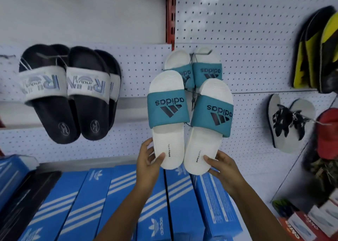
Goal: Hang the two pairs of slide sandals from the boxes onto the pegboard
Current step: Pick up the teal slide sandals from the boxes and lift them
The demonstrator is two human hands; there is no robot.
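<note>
I hold a pair of white slides with teal straps up against the white pegboard (256, 39). My left hand (149, 158) grips the heel of the left slide (167, 116). The heel of the right slide (208, 123) sits in my right hand (222, 164). A black cord joins the two slides between the straps. Behind and above them a second, matching teal pair (196, 67) hangs from a metal peg (203, 52), partly hidden by the pair I hold. Blue striped shoe boxes (118, 200) stand in a row below.
A black pair of slides with white straps (69, 94) hangs at the left. At the right hang yellow-black sandals (318, 50), a grey flip-flop pair (290, 121) and a red one (327, 131). A red upright (170, 14) divides the board. Small boxes sit at the lower right.
</note>
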